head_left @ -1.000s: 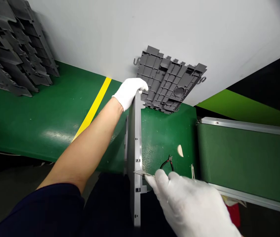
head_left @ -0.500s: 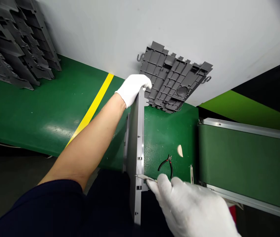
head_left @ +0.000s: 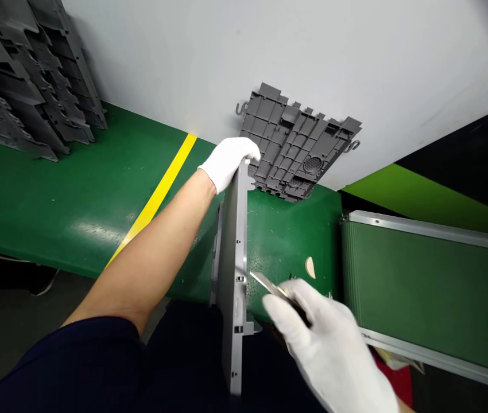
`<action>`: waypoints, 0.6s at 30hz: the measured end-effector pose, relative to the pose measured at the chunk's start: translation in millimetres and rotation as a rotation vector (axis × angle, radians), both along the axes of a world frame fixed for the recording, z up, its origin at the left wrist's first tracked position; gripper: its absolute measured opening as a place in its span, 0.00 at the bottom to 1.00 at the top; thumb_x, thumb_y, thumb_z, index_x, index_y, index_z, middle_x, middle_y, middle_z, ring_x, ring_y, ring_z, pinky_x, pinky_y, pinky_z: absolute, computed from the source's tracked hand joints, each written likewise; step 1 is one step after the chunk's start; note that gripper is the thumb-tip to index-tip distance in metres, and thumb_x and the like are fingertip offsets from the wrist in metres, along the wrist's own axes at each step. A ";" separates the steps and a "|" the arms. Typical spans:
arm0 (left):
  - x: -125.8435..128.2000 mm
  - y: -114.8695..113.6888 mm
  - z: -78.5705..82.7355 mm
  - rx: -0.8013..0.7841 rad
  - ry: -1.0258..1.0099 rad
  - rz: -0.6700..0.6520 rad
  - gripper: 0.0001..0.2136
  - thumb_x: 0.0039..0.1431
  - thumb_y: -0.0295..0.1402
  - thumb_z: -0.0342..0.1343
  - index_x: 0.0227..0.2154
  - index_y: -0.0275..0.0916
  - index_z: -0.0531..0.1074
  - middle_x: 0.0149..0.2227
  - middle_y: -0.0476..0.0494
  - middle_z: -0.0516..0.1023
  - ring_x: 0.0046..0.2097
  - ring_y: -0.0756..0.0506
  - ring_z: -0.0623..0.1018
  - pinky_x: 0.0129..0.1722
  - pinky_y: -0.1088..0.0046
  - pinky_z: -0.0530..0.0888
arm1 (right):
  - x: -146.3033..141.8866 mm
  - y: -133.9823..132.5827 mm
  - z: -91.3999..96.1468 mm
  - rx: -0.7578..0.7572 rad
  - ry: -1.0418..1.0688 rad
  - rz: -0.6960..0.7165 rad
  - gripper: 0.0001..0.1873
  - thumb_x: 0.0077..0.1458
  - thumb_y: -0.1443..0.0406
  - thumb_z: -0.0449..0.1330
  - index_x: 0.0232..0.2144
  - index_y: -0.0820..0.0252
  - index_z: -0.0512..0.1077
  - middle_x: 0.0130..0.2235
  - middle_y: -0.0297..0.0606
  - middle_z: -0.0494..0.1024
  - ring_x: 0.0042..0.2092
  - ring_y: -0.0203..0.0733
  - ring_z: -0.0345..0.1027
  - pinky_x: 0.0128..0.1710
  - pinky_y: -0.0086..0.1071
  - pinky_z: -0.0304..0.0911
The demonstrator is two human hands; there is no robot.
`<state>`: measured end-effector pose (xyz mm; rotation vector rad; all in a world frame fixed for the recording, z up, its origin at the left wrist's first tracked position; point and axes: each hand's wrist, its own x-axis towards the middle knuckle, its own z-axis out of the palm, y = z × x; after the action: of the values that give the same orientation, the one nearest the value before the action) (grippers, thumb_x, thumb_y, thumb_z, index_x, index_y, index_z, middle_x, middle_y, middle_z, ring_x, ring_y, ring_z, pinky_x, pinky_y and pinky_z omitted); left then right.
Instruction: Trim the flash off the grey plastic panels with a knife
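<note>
A grey plastic panel (head_left: 237, 258) stands on edge in front of me, its narrow side with small slots facing up. My left hand (head_left: 232, 159), in a white glove, is closed over the panel's far end. In my gloved right hand (head_left: 321, 327) is a utility knife (head_left: 265, 284), gripped between thumb and fingers. Its blade points left, a little to the right of the panel's edge and seemingly apart from it. Beyond my left hand, another grey panel (head_left: 295, 143) with ribs and round grilles leans against the white wall.
Several grey panels (head_left: 33, 86) lean together at the upper left. A yellow stripe (head_left: 158, 198) crosses the green tabletop (head_left: 76, 189). A cream half-round piece (head_left: 310, 267) lies right of the panel. The green conveyor belt (head_left: 425, 287) with metal rails is at the right.
My right hand has moved the knife up along the panel and off its edge, to the right. The pliers on the table are now mostly hidden behind it. My left hand keeps its hold.
</note>
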<state>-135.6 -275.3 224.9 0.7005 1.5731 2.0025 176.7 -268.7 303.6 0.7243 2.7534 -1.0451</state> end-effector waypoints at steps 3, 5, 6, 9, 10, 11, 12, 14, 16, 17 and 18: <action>0.4 1.1 0.2 0.019 0.015 -0.019 0.05 0.48 0.26 0.54 0.20 0.35 0.72 0.24 0.48 0.70 0.28 0.51 0.66 0.31 0.72 0.65 | -23.2 -3.0 -14.6 -0.220 -0.066 -0.071 0.25 0.51 0.42 0.66 0.25 0.53 0.64 0.23 0.28 0.69 0.24 0.36 0.61 0.23 0.30 0.55; -0.7 0.1 -0.1 0.029 0.036 -0.024 0.05 0.47 0.27 0.55 0.20 0.35 0.73 0.26 0.47 0.72 0.28 0.51 0.65 0.30 0.72 0.64 | -43.2 8.7 -23.9 -0.254 0.009 -0.132 0.27 0.50 0.42 0.67 0.24 0.53 0.61 0.23 0.27 0.67 0.25 0.36 0.59 0.25 0.30 0.55; -1.6 -1.0 -0.4 0.027 0.052 -0.027 0.05 0.48 0.27 0.55 0.21 0.35 0.73 0.28 0.46 0.73 0.28 0.51 0.65 0.29 0.72 0.63 | -54.8 20.0 -26.6 -0.223 0.079 -0.167 0.27 0.53 0.41 0.64 0.24 0.53 0.61 0.23 0.27 0.67 0.26 0.36 0.59 0.26 0.30 0.55; -4.2 -5.7 -1.0 -0.018 0.042 -0.052 0.06 0.53 0.31 0.57 0.24 0.37 0.76 0.26 0.47 0.70 0.27 0.50 0.64 0.27 0.71 0.61 | -94.8 65.7 -23.3 -0.057 0.269 -0.142 0.25 0.66 0.44 0.49 0.27 0.54 0.65 0.25 0.30 0.67 0.28 0.39 0.60 0.30 0.32 0.57; -4.7 -7.4 -0.8 -0.037 0.007 -0.066 0.08 0.56 0.35 0.57 0.25 0.38 0.77 0.24 0.48 0.68 0.26 0.50 0.63 0.26 0.71 0.61 | -108.7 80.1 -19.5 -0.021 0.290 -0.072 0.26 0.68 0.45 0.46 0.28 0.54 0.67 0.25 0.31 0.68 0.28 0.39 0.61 0.31 0.33 0.57; -4.9 -9.2 -0.1 -0.052 -0.032 -0.083 0.12 0.59 0.39 0.56 0.26 0.38 0.77 0.23 0.49 0.66 0.25 0.49 0.63 0.26 0.71 0.61 | -122.3 92.1 -15.1 -0.007 0.284 0.002 0.26 0.69 0.46 0.44 0.28 0.54 0.67 0.26 0.31 0.68 0.28 0.39 0.61 0.31 0.33 0.57; -4.8 -10.8 1.0 -0.063 -0.066 -0.097 0.15 0.62 0.43 0.55 0.25 0.39 0.77 0.23 0.49 0.65 0.25 0.49 0.63 0.27 0.71 0.63 | -135.3 101.1 -10.9 -0.005 0.257 0.074 0.26 0.69 0.46 0.45 0.29 0.54 0.67 0.26 0.31 0.69 0.28 0.39 0.62 0.31 0.32 0.57; -3.8 -13.6 4.8 -0.066 -0.098 -0.113 0.21 0.64 0.48 0.53 0.23 0.38 0.76 0.23 0.47 0.68 0.27 0.48 0.67 0.30 0.70 0.66 | -158.4 109.8 -4.2 0.006 0.185 0.181 0.26 0.68 0.44 0.46 0.28 0.55 0.66 0.25 0.30 0.69 0.27 0.38 0.62 0.30 0.31 0.56; -2.2 -15.7 9.8 -0.072 -0.100 -0.111 0.23 0.64 0.48 0.53 0.21 0.37 0.76 0.24 0.45 0.72 0.29 0.47 0.70 0.33 0.70 0.69 | -176.3 109.5 -0.1 0.074 0.129 0.254 0.27 0.67 0.43 0.47 0.28 0.55 0.67 0.25 0.30 0.71 0.27 0.38 0.62 0.29 0.31 0.55; -1.5 -16.5 12.2 -0.080 -0.102 -0.105 0.22 0.64 0.48 0.54 0.21 0.37 0.76 0.24 0.44 0.73 0.30 0.47 0.71 0.33 0.69 0.69 | -182.9 107.7 1.4 0.130 0.105 0.284 0.28 0.67 0.42 0.46 0.28 0.54 0.68 0.26 0.31 0.72 0.27 0.38 0.62 0.29 0.31 0.55; -0.9 -17.1 14.3 -0.089 -0.107 -0.100 0.22 0.64 0.47 0.54 0.21 0.37 0.76 0.24 0.44 0.73 0.29 0.47 0.71 0.34 0.69 0.70 | -188.1 105.4 2.8 0.191 0.080 0.307 0.29 0.67 0.42 0.45 0.29 0.54 0.70 0.27 0.31 0.73 0.28 0.38 0.63 0.29 0.31 0.54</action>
<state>-136.4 -292.4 239.2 0.6150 1.5245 1.8545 -11.4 -163.3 306.4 0.2676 2.9353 -0.7728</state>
